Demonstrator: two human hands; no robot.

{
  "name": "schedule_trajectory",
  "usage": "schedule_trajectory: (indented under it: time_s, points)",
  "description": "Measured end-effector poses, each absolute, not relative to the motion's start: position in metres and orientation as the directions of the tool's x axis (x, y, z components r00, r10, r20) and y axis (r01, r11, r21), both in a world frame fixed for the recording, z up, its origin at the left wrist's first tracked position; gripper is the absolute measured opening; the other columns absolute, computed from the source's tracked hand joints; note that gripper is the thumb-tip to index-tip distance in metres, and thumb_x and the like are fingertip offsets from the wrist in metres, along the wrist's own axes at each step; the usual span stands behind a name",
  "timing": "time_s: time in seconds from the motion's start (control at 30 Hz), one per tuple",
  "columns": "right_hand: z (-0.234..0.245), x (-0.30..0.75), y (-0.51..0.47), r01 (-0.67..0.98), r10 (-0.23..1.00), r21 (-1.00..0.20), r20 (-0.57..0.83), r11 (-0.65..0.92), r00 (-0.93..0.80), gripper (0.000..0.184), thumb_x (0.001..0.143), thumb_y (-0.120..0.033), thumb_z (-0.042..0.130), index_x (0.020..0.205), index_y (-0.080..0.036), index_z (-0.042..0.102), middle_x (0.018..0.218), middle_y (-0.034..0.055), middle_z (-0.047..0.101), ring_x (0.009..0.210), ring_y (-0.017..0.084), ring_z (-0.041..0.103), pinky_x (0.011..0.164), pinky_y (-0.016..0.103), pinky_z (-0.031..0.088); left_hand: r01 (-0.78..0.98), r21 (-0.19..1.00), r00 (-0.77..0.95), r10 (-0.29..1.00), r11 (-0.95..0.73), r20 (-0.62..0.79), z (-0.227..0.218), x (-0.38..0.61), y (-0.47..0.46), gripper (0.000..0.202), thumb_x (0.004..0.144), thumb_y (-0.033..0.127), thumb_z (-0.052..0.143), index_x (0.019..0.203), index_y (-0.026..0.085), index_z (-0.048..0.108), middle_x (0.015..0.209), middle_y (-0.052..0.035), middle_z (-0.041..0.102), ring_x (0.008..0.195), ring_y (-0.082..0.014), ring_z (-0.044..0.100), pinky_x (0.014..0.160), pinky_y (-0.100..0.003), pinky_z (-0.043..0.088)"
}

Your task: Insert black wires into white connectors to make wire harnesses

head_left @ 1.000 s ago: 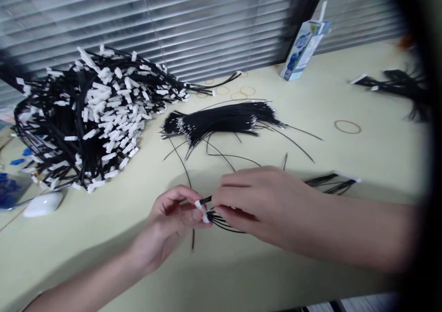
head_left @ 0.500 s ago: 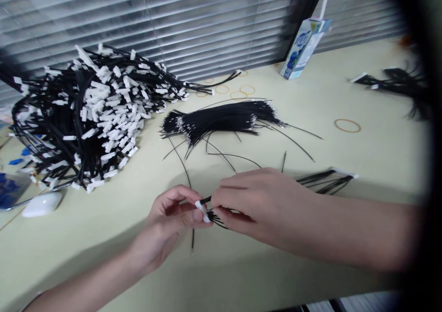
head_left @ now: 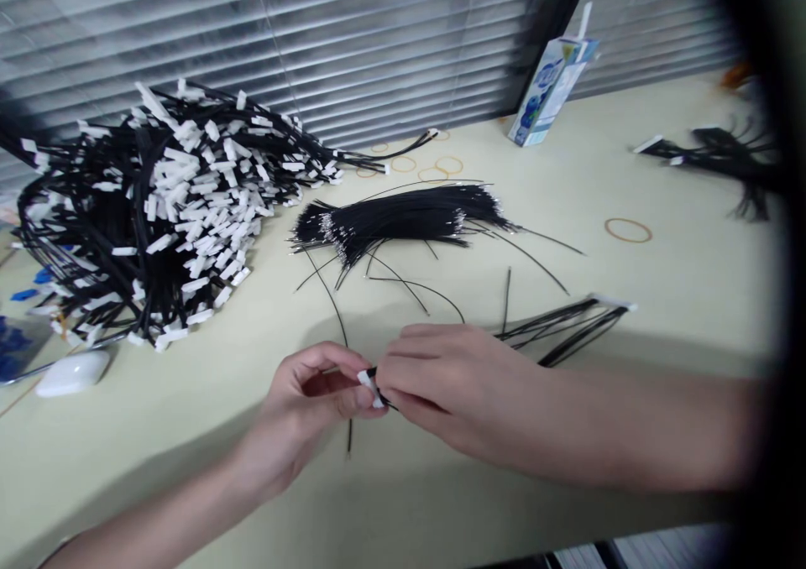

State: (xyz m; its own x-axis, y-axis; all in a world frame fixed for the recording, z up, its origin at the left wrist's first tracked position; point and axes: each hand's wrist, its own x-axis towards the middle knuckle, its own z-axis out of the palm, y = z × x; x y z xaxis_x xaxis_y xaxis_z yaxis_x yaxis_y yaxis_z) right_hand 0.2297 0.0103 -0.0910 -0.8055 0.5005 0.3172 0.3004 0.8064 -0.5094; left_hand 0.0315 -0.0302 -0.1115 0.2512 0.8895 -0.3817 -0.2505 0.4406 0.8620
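Note:
Between thumb and fingers, my left hand (head_left: 324, 397) pinches a white plastic connector (head_left: 371, 388). My right hand (head_left: 434, 376) is closed right against it, its fingertips around black wires (head_left: 391, 404) that enter the connector; the fingers hide most of them. Beyond the right hand the wires (head_left: 547, 321) come out and end in another white connector (head_left: 610, 302). A single loose black wire (head_left: 344, 334) passes behind my left hand. Just past both hands lies a thick bundle of cut black wires (head_left: 403, 216) with bare metal tips.
A large heap of black cables with white connectors (head_left: 189, 183) fills the left. Near it lies a white rounded case (head_left: 74, 373). At the back stand a drink carton (head_left: 547, 91) and window blinds (head_left: 378, 40). A rubber band (head_left: 628, 231) and more cables (head_left: 711, 153) lie right.
My right hand has moved left, closer to the connector, covering more of the wires. The far connector and its wires have shifted left and slightly up. My left hand stays nearly still.

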Motion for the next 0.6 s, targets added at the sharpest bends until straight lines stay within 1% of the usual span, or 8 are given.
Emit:
schedule_trajectory:
  time_s: [0.1, 0.23, 0.3, 0.33, 0.4, 0.47, 0.53, 0.6]
  points:
    - [-0.080, 0.232, 0.012, 0.309, 0.504, -0.568, 0.223, 0.763, -0.835, 0.011, 0.085, -0.019, 0.043, 0.080, -0.017, 0.053, 0.076, -0.0040, 0.056, 0.068, 0.004, 0.042, 0.062, 0.019, 0.029, -0.258, 0.862, 0.307, 0.883, 0.436, -0.355, -0.113, 0.030, -0.031, 0.014, 0.070, 0.010, 0.074, 0.080, 0.016, 0.066, 0.073, 0.0003, 0.065, 0.070, -0.0105, 0.064, 0.069, -0.023, 0.056]
    - [-0.060, 0.237, 0.025, 0.411, 0.564, -0.680, 0.004, 0.607, -0.826, 0.037, 0.089, -0.037, 0.041, 0.063, -0.014, 0.054, 0.054, -0.0044, 0.046, 0.052, 0.001, 0.033, 0.051, 0.016, 0.024, -0.211, 0.885, 0.445, 0.847, 0.415, -0.292, -0.115, 0.029, -0.034, 0.016, 0.071, 0.008, 0.073, 0.081, 0.017, 0.066, 0.074, -0.0012, 0.066, 0.067, -0.0116, 0.066, 0.064, -0.021, 0.056]
    - [-0.062, 0.236, 0.035, 0.447, 0.627, -0.643, 0.068, 0.622, -0.776, 0.036, 0.089, -0.037, 0.041, 0.067, -0.015, 0.059, 0.060, -0.0036, 0.051, 0.055, 0.000, 0.039, 0.054, 0.015, 0.029, -0.154, 0.911, 0.472, 0.839, 0.382, -0.272, -0.113, 0.029, -0.038, 0.017, 0.069, 0.007, 0.073, 0.081, 0.017, 0.066, 0.076, -0.0017, 0.065, 0.068, -0.0114, 0.066, 0.061, -0.019, 0.055]
    - [-0.068, 0.235, 0.040, 0.434, 0.623, -0.602, 0.139, 0.670, -0.770, 0.031, 0.090, -0.034, 0.041, 0.077, -0.017, 0.063, 0.071, -0.0032, 0.058, 0.064, 0.001, 0.047, 0.061, 0.015, 0.034, -0.115, 0.930, 0.479, 0.839, 0.349, -0.256, -0.111, 0.029, -0.040, 0.017, 0.069, 0.006, 0.074, 0.080, 0.017, 0.067, 0.077, -0.0019, 0.064, 0.068, -0.0108, 0.066, 0.061, -0.018, 0.054]
    - [-0.085, 0.229, 0.047, 0.330, 0.481, -0.465, 0.254, 0.821, -0.839, 0.026, 0.091, -0.025, 0.041, 0.103, -0.022, 0.063, 0.105, -0.0022, 0.061, 0.095, 0.005, 0.054, 0.084, 0.021, 0.039, -0.022, 0.970, 0.507, 0.839, 0.242, -0.198, -0.107, 0.030, -0.043, 0.018, 0.067, 0.005, 0.074, 0.079, 0.017, 0.069, 0.079, -0.0027, 0.063, 0.070, -0.0099, 0.065, 0.062, -0.018, 0.054]
    - [-0.104, 0.223, 0.051, 0.151, 0.239, -0.308, 0.272, 0.939, -0.932, 0.032, 0.092, -0.022, 0.038, 0.118, -0.024, 0.056, 0.127, -0.0020, 0.051, 0.120, 0.009, 0.046, 0.102, 0.029, 0.034, 0.065, 0.992, 0.556, 0.821, 0.108, -0.126, -0.103, 0.030, -0.045, 0.019, 0.068, 0.004, 0.073, 0.081, 0.018, 0.070, 0.079, -0.0044, 0.064, 0.071, -0.0113, 0.064, 0.065, -0.021, 0.054]
    - [-0.117, 0.217, 0.051, -0.018, 0.036, -0.208, 0.249, 0.978, -0.968, 0.031, 0.094, -0.026, 0.036, 0.119, -0.023, 0.055, 0.132, -0.0021, 0.047, 0.126, 0.010, 0.040, 0.107, 0.031, 0.030, 0.109, 0.994, 0.598, 0.799, 0.000, -0.065, -0.101, 0.030, -0.046, 0.019, 0.069, 0.005, 0.072, 0.082, 0.018, 0.070, 0.077, -0.0060, 0.065, 0.071, -0.0137, 0.064, 0.064, -0.024, 0.054]
    - [-0.122, 0.213, 0.050, -0.105, -0.062, -0.165, 0.247, 0.981, -0.967, 0.030, 0.095, -0.028, 0.034, 0.109, -0.020, 0.058, 0.124, -0.0011, 0.051, 0.118, 0.010, 0.043, 0.105, 0.030, 0.032, 0.122, 0.990, 0.619, 0.785, -0.066, -0.024, -0.099, 0.030, -0.046, 0.018, 0.069, 0.006, 0.073, 0.082, 0.018, 0.069, 0.075, -0.0067, 0.067, 0.070, -0.0149, 0.065, 0.063, -0.025, 0.052]
